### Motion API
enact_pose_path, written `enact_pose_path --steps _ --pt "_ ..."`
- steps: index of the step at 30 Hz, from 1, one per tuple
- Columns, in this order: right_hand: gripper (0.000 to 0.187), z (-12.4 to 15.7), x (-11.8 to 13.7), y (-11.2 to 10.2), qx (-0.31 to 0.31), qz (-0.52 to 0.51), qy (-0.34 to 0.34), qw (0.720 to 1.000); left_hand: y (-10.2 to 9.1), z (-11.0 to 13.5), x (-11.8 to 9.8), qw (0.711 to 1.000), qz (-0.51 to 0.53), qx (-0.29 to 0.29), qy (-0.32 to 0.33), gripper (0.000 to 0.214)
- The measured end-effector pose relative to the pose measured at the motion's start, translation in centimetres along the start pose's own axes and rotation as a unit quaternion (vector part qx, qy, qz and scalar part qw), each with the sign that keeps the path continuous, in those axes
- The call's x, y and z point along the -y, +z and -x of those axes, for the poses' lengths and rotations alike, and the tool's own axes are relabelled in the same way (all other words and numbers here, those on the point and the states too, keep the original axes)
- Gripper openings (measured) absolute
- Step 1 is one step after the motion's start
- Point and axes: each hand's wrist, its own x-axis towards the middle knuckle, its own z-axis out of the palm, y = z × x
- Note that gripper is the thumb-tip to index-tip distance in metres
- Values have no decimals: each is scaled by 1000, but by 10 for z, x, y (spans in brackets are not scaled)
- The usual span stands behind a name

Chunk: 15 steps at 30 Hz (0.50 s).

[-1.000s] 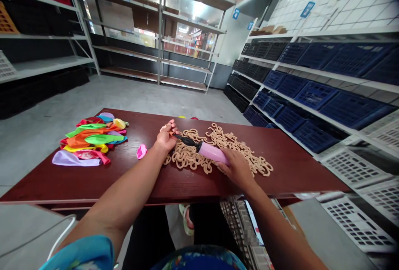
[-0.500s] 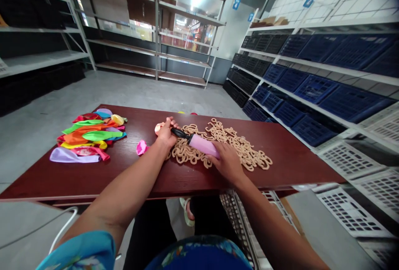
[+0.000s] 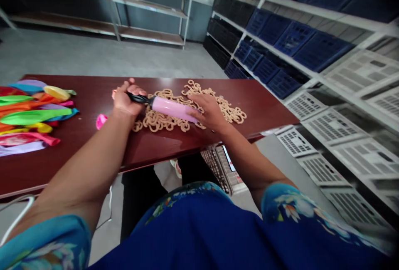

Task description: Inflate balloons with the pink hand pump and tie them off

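Centrally in frame, pump (image 3: 170,107) in left hand (image 3: 125,100), fingers curled round black end (image 3: 141,98), and right hand (image 3: 209,110), fingers round pink barrel (image 3: 174,109).

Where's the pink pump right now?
Head view, near the middle: the pink pump spans from the left hand at its black end to the right hand, over the tan curly pieces.

No text, label, brand, number or sign sharp enough to be read here
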Motion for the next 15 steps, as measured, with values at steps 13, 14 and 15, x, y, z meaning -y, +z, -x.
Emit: enact_pose_path --steps 13,14,15 --pt "52 283 -121 4 -274 111 542 787 -12 -9 -7 999 -13 42 -1 9" --pt "51 298 -119 18 -252 102 560 783 -12 -9 -8 999 -17 47 -1 10" --pt "51 310 -115 32 -222 90 569 787 -13 -9 -8 998 -21 52 -1 11"
